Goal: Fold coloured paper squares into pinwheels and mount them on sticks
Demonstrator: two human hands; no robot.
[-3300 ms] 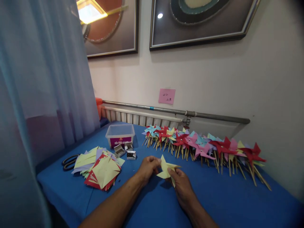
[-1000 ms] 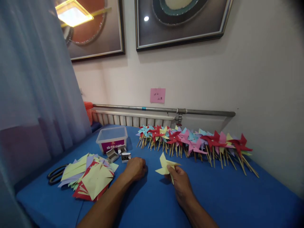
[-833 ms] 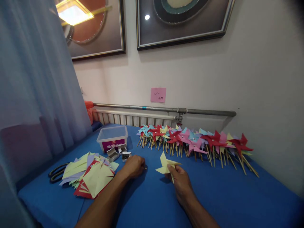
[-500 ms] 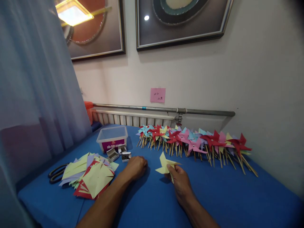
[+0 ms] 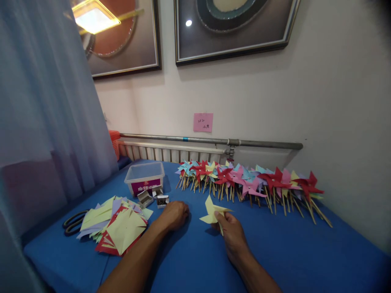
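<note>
The blue table (image 5: pixel 305 252) spreads before me, with a curtain (image 5: pixel 55 101) hanging along its left side. Across the far right lies a long row of pinwheels (image 5: pixel 250 187), sticks toward the near side. On the left is a pile of cut paper (image 5: pixel 122 228), yellow and red uppermost. Far left of centre stands a clear tub (image 5: pixel 139 188), upright and open-topped, its near wall labelled purple; I cannot make out anything in it. Beyond, an orange basket (image 5: pixel 115 142) shows past the curtain, its contents hidden from me. My left hand (image 5: pixel 175 215) is curled closed at the cloth; whether its fingers hold anything I cannot tell. My right hand (image 5: pixel 232 236) pinches the yellow pinwheel (image 5: pixel 210 209) between thumb and fingers, near the middle of the table. Its blades point far, right, left and near; the longer spread seems to run far to near, its near end leaning right. Black handles (image 5: pixel 73 224) stick out left of the pile. Of three small boxes by the tub, the left one (image 5: pixel 144 199) and the far one (image 5: pixel 157 192) have unclear insides, while the right one (image 5: pixel 163 206), just beside my left hand, holds tiny dark bits
</note>
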